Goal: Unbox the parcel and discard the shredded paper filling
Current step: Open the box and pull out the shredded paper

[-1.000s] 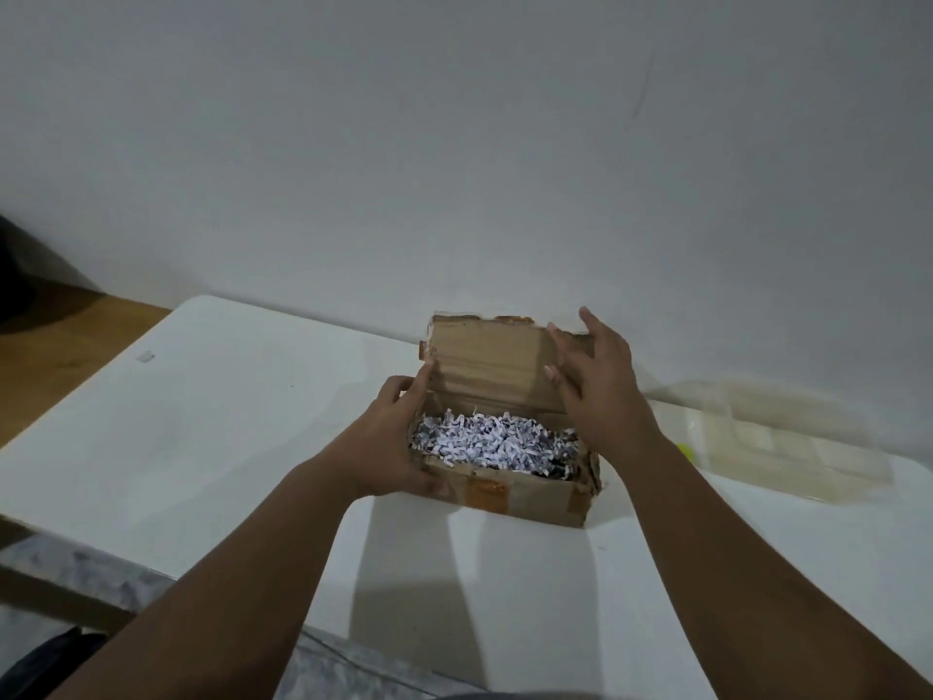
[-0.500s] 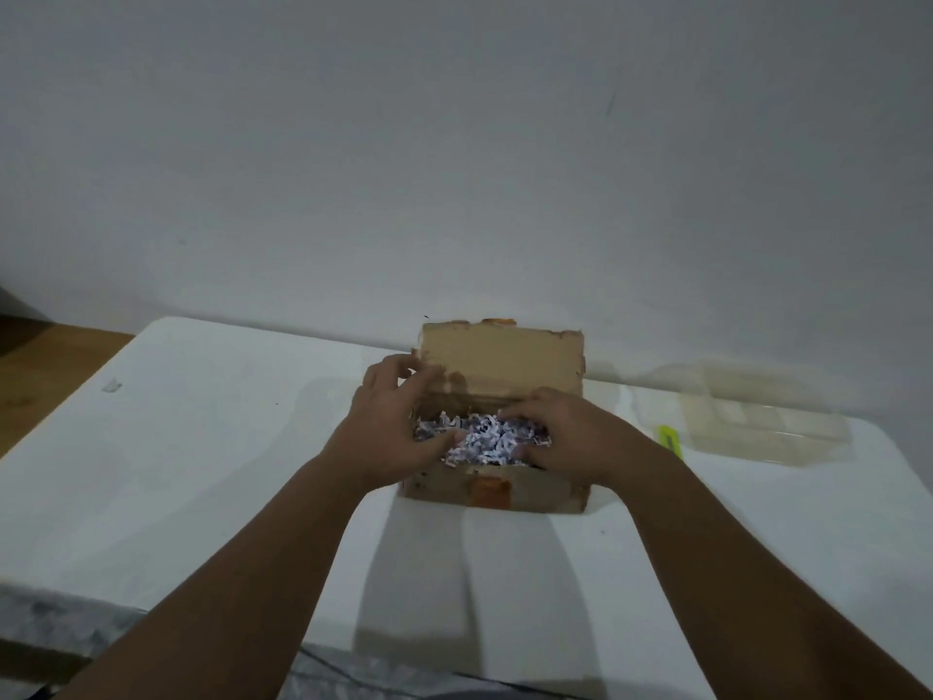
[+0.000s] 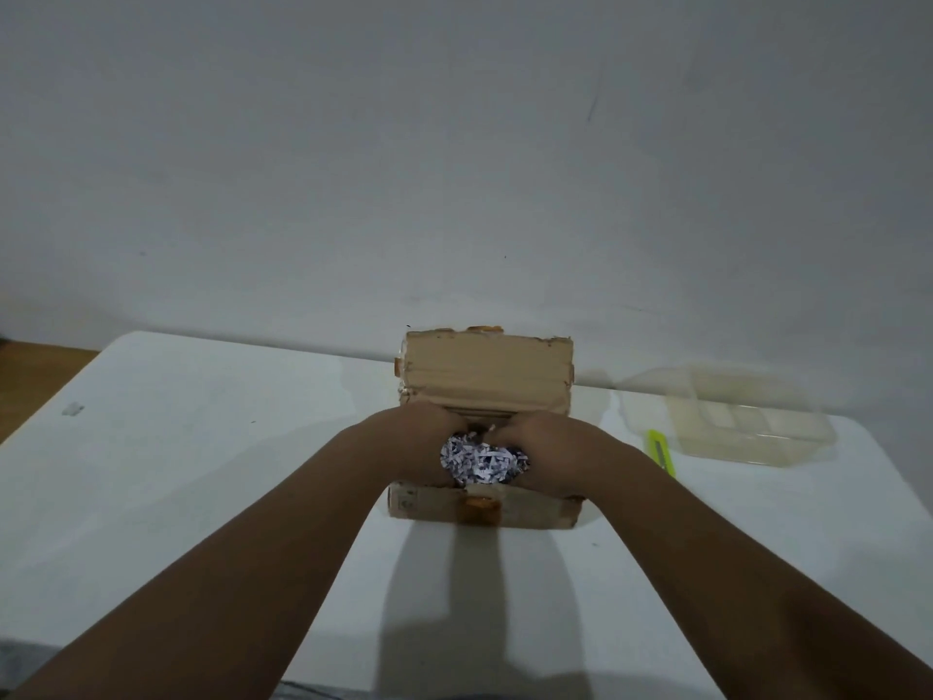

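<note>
Two hands: the left hand (image 3: 414,442) and the right hand (image 3: 555,452) reach from the near edge into one open box (image 3: 439,505) and meet over its middle.
Floor (image 3: 30,376): brown wood, a strip at the far left beyond the table's edge.
Table (image 3: 202,472): white, set against a pale wall (image 3: 454,144); the shadows of both arms fall on its near part.
Scrap (image 3: 73,408): a small pale bit lying alone on the left of the table, well apart from the box.
Left hand: sunk into the left half of the box, fingers curled round the left side of the paper clump.
Shredded paper (image 3: 479,462): a white and dark-flecked clump inside the box, squeezed between the two hands and bulging up above the near wall.
Box: brown cardboard, at the middle of the table, with an orange-brown patch of tape on its near wall.
Flap (image 3: 487,368): stands upright along the far side of the box.
Right hand: sunk into the right half, fingers curled round the right side of the clump; the fingertips are hidden.
Cutter (image 3: 660,452): yellow-green, flat on the table just right of the right wrist.
Container (image 3: 732,421): clear plastic, on the far right of the table near the wall, just beside the cutter.
</note>
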